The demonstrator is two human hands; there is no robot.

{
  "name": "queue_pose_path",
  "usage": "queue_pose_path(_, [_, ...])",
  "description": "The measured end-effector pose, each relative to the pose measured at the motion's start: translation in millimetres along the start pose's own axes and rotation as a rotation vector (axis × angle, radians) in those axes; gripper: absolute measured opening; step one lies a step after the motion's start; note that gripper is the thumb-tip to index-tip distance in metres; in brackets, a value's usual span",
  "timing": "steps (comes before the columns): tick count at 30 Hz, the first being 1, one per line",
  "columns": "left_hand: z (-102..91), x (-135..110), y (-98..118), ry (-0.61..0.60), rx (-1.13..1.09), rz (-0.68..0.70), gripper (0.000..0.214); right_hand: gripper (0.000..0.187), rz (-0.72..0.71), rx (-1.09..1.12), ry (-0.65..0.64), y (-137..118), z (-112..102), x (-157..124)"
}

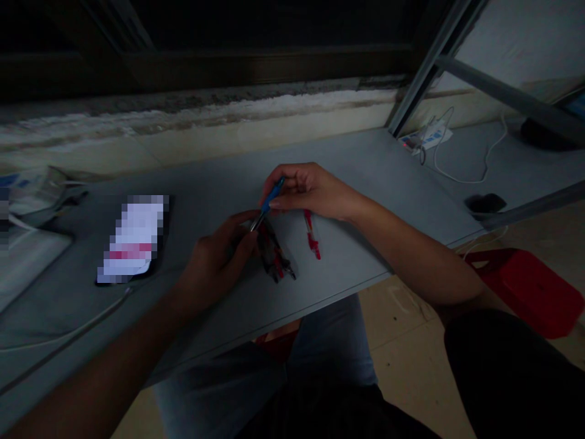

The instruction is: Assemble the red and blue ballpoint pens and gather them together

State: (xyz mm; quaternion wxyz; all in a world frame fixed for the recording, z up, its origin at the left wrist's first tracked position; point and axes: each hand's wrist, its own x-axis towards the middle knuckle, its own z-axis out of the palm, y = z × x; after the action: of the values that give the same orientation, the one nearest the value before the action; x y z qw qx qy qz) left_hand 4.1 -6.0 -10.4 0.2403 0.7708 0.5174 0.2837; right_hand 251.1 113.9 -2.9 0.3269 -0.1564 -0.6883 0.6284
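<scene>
Between my two hands, above the desk, I hold a slim blue pen [273,194] at a slant. My right hand [307,190] has its thumb and fingers closed on the blue upper part. Fingers of my left hand [228,250] pinch the silver lower end. Just under that end lies a bunch of several dark and red pens [275,259], partly covered by my left hand. To the right of the bunch, below my right hand, rests a red pen with a clear barrel [312,236], apart from the others.
A lit phone [132,241] lies on the grey desk [338,259], left of my hands, with a white cable [91,326] near it. At the right stand a metal frame post [427,67], a power strip [427,135] and, lower down, a red plastic stool [532,289].
</scene>
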Motion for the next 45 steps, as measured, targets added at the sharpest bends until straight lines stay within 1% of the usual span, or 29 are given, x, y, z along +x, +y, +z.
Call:
queue_pose_path(3, [0.3, -1.2, -1.0, -0.012, 0.018, 0.003, 0.051, 0.025, 0.035, 0.007, -0.057, -0.7, 0.0, -1.6])
queue_pose_path(9, [1.2, -2.4, -5.6, -0.007, -0.026, 0.005, 0.048, 0.023, 0.102, 0.009, -0.017, -3.1, 2.6, -2.4])
queue_pose_path(13, [-0.2, -1.3, -3.4, 0.037, -0.017, -0.012, 0.043, 0.024, 0.063, -0.004, -0.032, -1.6, 3.8, -1.4])
queue_pose_path(16, [-0.4, -0.9, -1.5, 0.06, -0.012, -0.02, 0.041, 0.022, 0.046, -0.103, -0.049, -7.5, 5.3, -2.7])
queue_pose_path(18, [0.2, -1.1, -1.4, 0.059, -0.022, -0.018, 0.04, 0.019, 0.08, -0.26, -0.023, -15.9, 8.2, -5.1])
queue_pose_path(19, [0.6, -1.3, -1.5, 0.06, -0.024, -0.016, 0.04, 0.028, 0.116, -0.359, -0.007, -20.5, 10.0, -6.4])
queue_pose_path(21, [1.2, -1.6, -2.0, 0.065, -0.014, -0.01, 0.04, 0.053, 0.199, -0.532, -0.003, -27.4, 12.9, -8.6])
queue_pose_path(22, [1.2, -1.6, -2.2, 0.066, -0.003, -0.013, 0.04, 0.059, 0.23, -0.575, -0.015, -28.8, 13.5, -9.1])
queue_pose_path(23, [1.0, -1.5, -2.3, 0.076, 0.009, -0.021, 0.04, 0.058, 0.242, -0.581, -0.025, -28.5, 13.1, -9.0])
queue_pose_path(24, [0.6, -1.3, -2.4, 0.091, 0.018, -0.035, 0.04, 0.049, 0.231, -0.551, -0.026, -26.6, 11.8, -8.4])
queue_pose_path(26, [-0.6, -0.6, -2.3, 0.13, 0.027, -0.069, 0.039, 0.024, 0.157, -0.421, -0.003, -19.7, 6.8, -5.8])
queue_pose_path(28, [-1.7, -0.2, -1.7, 0.154, 0.025, -0.092, 0.039, 0.027, 0.077, -0.293, 0.012, -13.5, 1.2, -3.1])
queue_pose_path(30, [-1.9, -0.4, -0.1, 0.141, 0.02, -0.088, 0.038, 0.024, 0.072, -0.271, 0.024, -12.0, -1.9, -2.0])
queue_pose_path(33, [-0.3, -1.9, 3.5, 0.097, 0.001, -0.063, 0.037, 0.05, 0.168, -0.372, 0.073, -17.4, -1.4, -3.2])
queue_pose_path(34, [0.4, -2.3, 4.4, 0.085, -0.004, -0.058, 0.037, 0.052, 0.188, -0.39, 0.099, -19.2, -0.8, -3.7])
queue_pose_path(35, [0.8, -2.6, 5.1, 0.083, -0.006, -0.057, 0.038, 0.049, 0.188, -0.387, 0.113, -20.4, -0.6, -3.9])
queue_pose_path(36, [1.0, -2.5, 5.4, 0.093, -0.004, -0.054, 0.038, 0.042, 0.166, -0.362, 0.11, -20.6, -0.8, -3.9])
queue_pose_path(37, [0.7, -2.3, 5.3, 0.109, -0.002, -0.052, 0.038, 0.033, 0.128, -0.323, 0.095, -20.0, -1.4, -3.6])
queue_pose_path(38, [0.2, -1.8, 5.0, 0.129, 0.001, -0.054, 0.037, 0.029, 0.084, -0.283, 0.066, -18.8, -2.3, -3.2])
queue_pose_path(40, [-1.5, -0.7, 4.3, 0.16, -0.003, -0.062, 0.035, 0.031, 0.021, -0.241, 0.005, -16.3, -3.8, -2.8])
queue_pose_path(41, [-2.3, -0.2, 4.2, 0.165, -0.005, -0.067, 0.034, 0.03, 0.023, -0.253, -0.004, -15.8, -4.0, -3.0])
queue_pose_path(42, [-3.0, 0.0, 4.4, 0.162, -0.002, -0.074, 0.033, 0.031, 0.052, -0.293, 0.001, -15.9, -3.8, -3.6])
queue_pose_path(45, [-4.0, -0.1, 6.4, 0.15, 0.024, -0.08, 0.033, 0.053, 0.194, -0.462, 0.05, -19.1, -2.2, -6.2])
